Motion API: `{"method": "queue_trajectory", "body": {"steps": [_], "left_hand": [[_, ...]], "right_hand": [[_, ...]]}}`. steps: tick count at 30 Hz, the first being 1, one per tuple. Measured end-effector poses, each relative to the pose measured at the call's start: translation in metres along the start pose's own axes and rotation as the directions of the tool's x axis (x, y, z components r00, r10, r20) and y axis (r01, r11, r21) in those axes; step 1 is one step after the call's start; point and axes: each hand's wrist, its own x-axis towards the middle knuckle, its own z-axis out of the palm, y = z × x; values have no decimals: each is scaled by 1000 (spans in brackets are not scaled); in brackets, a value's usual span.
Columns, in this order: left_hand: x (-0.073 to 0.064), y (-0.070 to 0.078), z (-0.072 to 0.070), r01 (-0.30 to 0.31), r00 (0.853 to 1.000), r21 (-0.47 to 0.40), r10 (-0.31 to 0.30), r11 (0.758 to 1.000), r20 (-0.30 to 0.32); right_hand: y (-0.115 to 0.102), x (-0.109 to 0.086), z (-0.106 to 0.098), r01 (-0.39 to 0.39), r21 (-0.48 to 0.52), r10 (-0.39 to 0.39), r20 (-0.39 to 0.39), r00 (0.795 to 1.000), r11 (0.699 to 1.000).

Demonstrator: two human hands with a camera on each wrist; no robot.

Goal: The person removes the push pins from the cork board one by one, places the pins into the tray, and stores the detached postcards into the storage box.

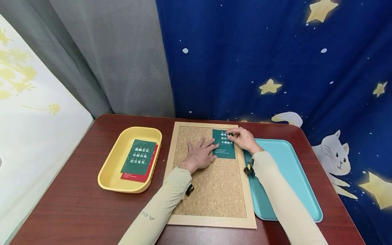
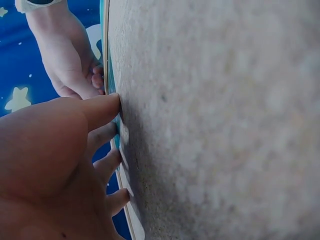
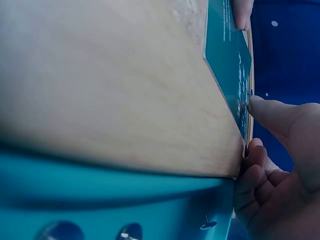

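A green card point(image 1: 225, 152) with white lettering lies on the upper right of a wood-framed cork board point(image 1: 214, 190). My left hand point(image 1: 200, 156) rests on the cork with fingers spread, its fingertips on the card's left edge. At the card's upper right corner is my right hand point(image 1: 244, 139), thumb and bent fingers apart around the corner. In the right wrist view the thumb point(image 3: 267, 111) meets the card near its lettering, while the other fingers curl by the board's edge. Whether they pinch anything small is hidden.
To the left stands a yellow basket point(image 1: 105, 170) with a green card point(image 1: 139, 156) over a red card point(image 1: 137, 177). A blue tray point(image 1: 294, 170) sits against the board's right side. Metal pushpins point(image 3: 208, 223) lie in it. Curtains hang behind the brown table point(image 1: 70, 204).
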Motion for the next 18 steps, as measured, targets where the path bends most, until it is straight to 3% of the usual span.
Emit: {"method": "queue_trajectory", "body": {"steps": [18], "left_hand": [[0,0,0,-3,1000,0,3,1000,-4]], "right_hand": [[0,4,0,34,-42,-33,11,999,999]]}}
